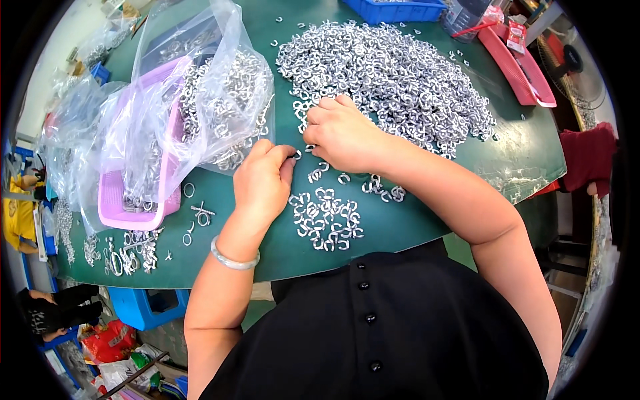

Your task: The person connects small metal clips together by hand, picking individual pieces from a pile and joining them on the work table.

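My left hand, with a pale bangle on its wrist, pinches a small U-shaped metal piece between thumb and forefinger. Just to its right, my right hand is closed with its fingers curled down at the near edge of a large heap of silvery U-shaped pieces. What its fingertips grip is hidden. Nearer to me, a small group of the same pieces lies spread on the green table. A few more pieces lie below my right wrist.
A purple basket and clear plastic bags of metal parts stand at the left. Loose rings and clasps lie before them. At the back are a blue tray and a pink tray. Other people are at the left.
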The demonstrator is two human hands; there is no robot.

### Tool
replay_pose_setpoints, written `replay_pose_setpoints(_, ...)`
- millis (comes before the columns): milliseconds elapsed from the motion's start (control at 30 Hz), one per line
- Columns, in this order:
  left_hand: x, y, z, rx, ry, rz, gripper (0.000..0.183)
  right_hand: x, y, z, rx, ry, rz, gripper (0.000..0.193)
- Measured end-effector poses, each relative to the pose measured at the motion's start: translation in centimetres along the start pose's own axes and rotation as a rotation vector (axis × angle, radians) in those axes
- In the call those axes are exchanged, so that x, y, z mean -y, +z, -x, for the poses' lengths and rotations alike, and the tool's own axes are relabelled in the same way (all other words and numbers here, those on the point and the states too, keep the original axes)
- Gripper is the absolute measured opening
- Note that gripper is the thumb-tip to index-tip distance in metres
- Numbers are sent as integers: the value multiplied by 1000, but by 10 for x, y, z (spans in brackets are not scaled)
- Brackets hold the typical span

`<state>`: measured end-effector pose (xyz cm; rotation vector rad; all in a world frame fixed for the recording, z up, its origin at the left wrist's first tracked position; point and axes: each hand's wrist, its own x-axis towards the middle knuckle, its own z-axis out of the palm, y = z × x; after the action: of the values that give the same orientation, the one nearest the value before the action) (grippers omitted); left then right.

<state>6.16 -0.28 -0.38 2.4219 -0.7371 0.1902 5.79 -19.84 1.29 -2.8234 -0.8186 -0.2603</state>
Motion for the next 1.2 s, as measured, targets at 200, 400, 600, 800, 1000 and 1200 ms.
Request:
replay_pose_setpoints(200, -4, 2, -2, -26, 25, 8, 15, -3, 1, 4, -28, -29, -101, 13)
replay_pose_setpoints(400, -3, 4, -4, -28, 20, 53, 13, -2, 2, 3, -17, -31, -67, 7)
replay_pose_setpoints(600, -1, 5, -2, -43, 95, 155, 10, -4, -14, 4, 50, 143, -480, 8)
replay_pose_setpoints(800, -4, 1, 0, -7, -7, 515, 10, -2, -28, 10, 170, 404, -1058, 8)
replay_pose_setpoints(1000, -4, 0, 1, -2, 8, 711, 10, -2, -26, 13, 174, 536, -1357, 12)
replay_pose_setpoints(1200, -4, 0, 3, 74, -22, 966, 9, -2, -22, 17, 176, 510, -1692, 13)
